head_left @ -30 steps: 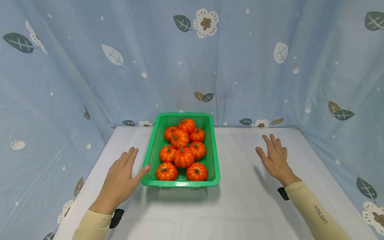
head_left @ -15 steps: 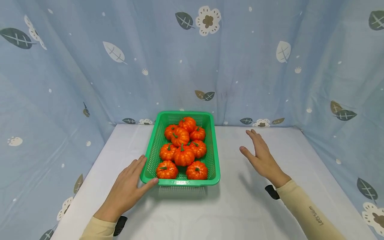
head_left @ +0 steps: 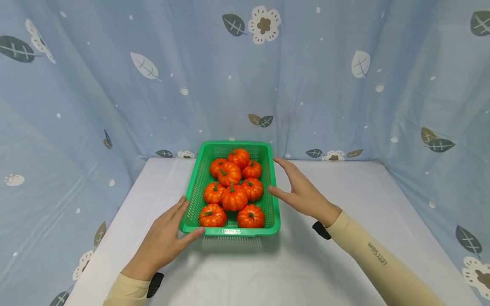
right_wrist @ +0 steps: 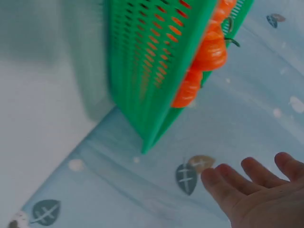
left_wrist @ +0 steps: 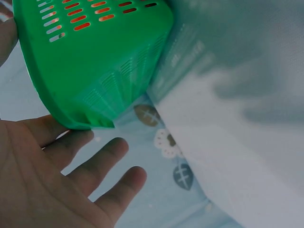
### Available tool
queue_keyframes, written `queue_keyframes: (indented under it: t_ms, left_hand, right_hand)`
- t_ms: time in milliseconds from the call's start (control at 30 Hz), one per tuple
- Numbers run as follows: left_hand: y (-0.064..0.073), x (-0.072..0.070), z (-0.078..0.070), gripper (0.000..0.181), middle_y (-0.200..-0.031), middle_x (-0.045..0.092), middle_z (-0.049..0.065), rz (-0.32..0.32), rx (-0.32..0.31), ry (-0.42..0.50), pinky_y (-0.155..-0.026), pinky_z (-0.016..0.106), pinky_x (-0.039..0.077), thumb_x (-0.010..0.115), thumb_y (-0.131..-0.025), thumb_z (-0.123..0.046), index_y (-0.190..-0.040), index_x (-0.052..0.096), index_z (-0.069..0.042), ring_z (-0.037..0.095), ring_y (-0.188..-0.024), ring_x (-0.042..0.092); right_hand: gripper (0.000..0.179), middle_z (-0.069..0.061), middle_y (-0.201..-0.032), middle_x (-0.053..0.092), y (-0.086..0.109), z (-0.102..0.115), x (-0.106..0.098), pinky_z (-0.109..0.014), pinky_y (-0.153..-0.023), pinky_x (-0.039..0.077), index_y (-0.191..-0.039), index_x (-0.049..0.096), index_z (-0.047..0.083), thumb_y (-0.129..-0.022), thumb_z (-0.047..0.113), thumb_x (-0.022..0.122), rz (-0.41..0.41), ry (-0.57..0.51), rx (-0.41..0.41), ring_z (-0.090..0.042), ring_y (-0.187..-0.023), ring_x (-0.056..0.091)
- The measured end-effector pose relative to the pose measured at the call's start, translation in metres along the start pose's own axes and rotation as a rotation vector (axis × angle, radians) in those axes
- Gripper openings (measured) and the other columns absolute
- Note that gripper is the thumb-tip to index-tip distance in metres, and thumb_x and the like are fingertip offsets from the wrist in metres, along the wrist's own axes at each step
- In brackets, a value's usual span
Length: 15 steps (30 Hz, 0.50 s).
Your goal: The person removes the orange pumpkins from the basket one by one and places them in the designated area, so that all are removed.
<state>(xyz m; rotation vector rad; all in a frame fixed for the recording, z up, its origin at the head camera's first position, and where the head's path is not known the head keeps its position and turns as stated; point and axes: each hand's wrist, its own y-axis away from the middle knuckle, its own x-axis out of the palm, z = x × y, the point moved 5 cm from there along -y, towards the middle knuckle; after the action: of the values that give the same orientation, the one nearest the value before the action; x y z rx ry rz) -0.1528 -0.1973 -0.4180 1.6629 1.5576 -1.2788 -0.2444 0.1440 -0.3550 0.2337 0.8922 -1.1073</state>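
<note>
A green plastic basket (head_left: 276, 204) with slotted sides stands on the white table, holding several small orange pumpkins (head_left: 234, 198) with green stems. My left hand (head_left: 160, 242) is at the basket's near left corner, fingers extended along the left rim and thumb tip at the front rim. In the left wrist view, the fingers (left_wrist: 102, 164) are spread, some right at the basket's edge. My right hand (head_left: 304, 193) reaches in from the right, its fingers straight and thumb tip by the right rim. In the right wrist view, the right hand (right_wrist: 261, 192) is spread with nothing in it.
The white tabletop (head_left: 363, 204) extends around the basket. A blue curtain (head_left: 317, 85) with leaves and flowers rises behind and on both sides, close to the basket's far end. A black strap (head_left: 321, 230) sits on the right wrist.
My left hand has moved right and slightly down to the basket's near corner. The right hand has swung left across the table to the right rim. The basket has stayed in place.
</note>
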Motion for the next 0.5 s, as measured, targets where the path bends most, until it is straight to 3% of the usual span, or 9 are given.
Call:
queue_keyframes:
  t_ms: [267, 500]
  left_hand:
    - [0.001, 0.001, 0.000, 0.095, -0.163, 0.030, 0.016, 0.018, -0.024, 0.014, -0.109, 0.061, 0.035, 0.059, -0.092, -0.068, -0.158, 0.035, -0.004, 0.042, -0.142, 0.038]
    - [0.001, 0.000, 0.000, 0.094, -0.163, 0.030, 0.016, 0.014, -0.028, 0.019, -0.109, 0.061, 0.035, 0.059, -0.092, -0.068, -0.157, 0.035, -0.004, 0.042, -0.142, 0.038]
  right_hand:
    - [0.084, 0.002, -0.163, 0.027, -0.034, 0.027, 0.012, -0.052, -0.117, 0.028, -0.162, 0.021, 0.029, -0.096, 0.045, 0.069, 0.063, -0.037, -0.053, -0.020, -0.150, 0.026]
    - [0.086, 0.002, -0.163, 0.028, -0.050, 0.038, 0.029, -0.050, -0.116, 0.030, -0.162, 0.023, 0.027, -0.094, 0.046, 0.071, 0.128, -0.083, -0.054, -0.019, -0.148, 0.029]
